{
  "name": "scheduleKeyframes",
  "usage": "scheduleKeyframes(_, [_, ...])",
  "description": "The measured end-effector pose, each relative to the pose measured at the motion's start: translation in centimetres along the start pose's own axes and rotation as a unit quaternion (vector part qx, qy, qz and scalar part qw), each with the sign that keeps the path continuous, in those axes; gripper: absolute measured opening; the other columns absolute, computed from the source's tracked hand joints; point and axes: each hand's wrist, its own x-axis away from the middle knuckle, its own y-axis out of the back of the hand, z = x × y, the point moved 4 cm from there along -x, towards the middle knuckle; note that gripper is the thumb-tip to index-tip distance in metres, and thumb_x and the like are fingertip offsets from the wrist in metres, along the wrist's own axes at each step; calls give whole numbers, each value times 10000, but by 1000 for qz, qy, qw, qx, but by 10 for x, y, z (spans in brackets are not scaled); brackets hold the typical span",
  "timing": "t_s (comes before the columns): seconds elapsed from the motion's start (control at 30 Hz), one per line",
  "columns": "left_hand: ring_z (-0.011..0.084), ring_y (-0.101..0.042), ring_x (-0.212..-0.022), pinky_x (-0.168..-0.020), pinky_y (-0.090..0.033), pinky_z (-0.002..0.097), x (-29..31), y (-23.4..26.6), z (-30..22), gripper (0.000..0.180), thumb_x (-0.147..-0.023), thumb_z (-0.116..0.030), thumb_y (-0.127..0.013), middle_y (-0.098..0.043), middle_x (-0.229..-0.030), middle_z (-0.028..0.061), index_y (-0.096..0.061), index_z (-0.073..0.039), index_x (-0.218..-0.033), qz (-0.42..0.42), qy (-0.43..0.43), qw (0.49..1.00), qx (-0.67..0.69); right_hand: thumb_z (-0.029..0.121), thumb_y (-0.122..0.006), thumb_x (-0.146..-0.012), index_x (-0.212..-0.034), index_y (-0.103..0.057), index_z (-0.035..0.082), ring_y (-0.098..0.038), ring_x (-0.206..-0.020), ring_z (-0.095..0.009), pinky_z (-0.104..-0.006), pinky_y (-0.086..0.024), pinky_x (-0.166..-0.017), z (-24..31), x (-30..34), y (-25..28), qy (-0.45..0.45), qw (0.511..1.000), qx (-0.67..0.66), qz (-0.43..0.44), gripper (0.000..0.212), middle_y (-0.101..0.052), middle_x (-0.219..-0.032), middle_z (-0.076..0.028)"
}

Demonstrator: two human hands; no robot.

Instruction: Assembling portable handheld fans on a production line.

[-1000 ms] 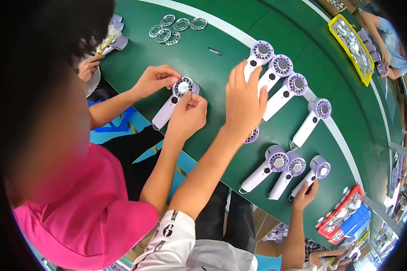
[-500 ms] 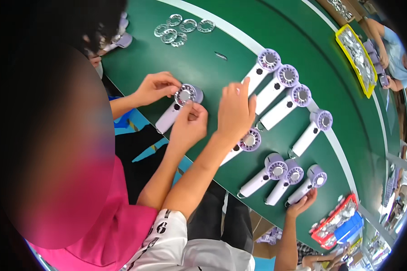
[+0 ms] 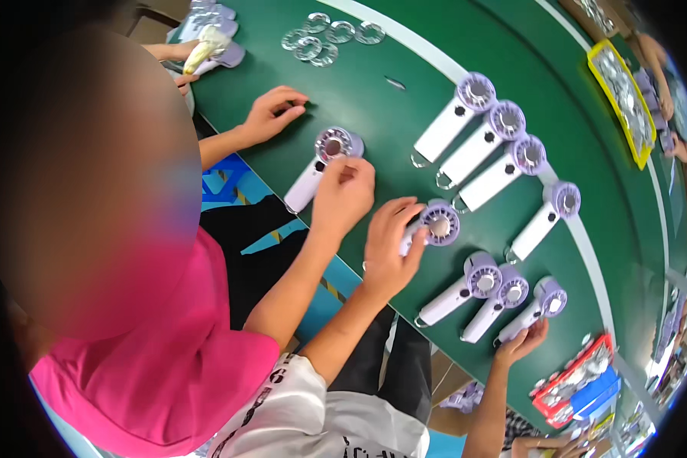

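Note:
My left hand [image 3: 389,248] is at a lilac-and-white handheld fan [image 3: 440,224], its fingers and thumb curled around the handle just below the round head. Low on the right, my right hand [image 3: 520,343] grips the handle of another handheld fan [image 3: 551,296], which lies tilted with its head up and away. Two more fans [image 3: 481,276] lie side by side between my hands. Beyond my left hand, three fans [image 3: 506,120] rest in a slanted row, and a single fan [image 3: 565,200] lies to their right.
At left, a co-worker in pink has one hand [image 3: 343,191] at a fan [image 3: 305,183] and the other hand [image 3: 275,114] raised beside it. Several clear rings [image 3: 340,31] lie on the green table. A red tray [image 3: 576,382] and a yellow tray [image 3: 622,103] hold small parts.
My left hand has moved back from the row of fans and down to the handle of the nearer one. My right hand stays on its fan. The co-worker's far hand has drawn away from their fan.

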Motion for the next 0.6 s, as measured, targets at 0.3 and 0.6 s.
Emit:
scheduleKeyframes(0.3, [328,-645,-1144,-945,-530,399,41,12,28,448,-830,-3,-779,-646,-1278,197,-607,-9,-1244,105,10,994,18,226,-534,-1038,-1444,-364,-49,-541,-1104,-236,-368,-434,-980,49,13,-7,-10,989,10,-150,519,-542,-1286,-164])
scheduleKeyframes(0.6, [379,-617,-1130,-947,-475,452,79,-1,41,402,-811,-60,-797,-608,-1360,242,-666,-23,-1190,72,-77,993,-54,35,-673,-889,-1459,-367,-47,-490,-1230,-331,-424,-437,-1006,179,93,-125,-89,989,-50,107,652,-464,-1392,-222])
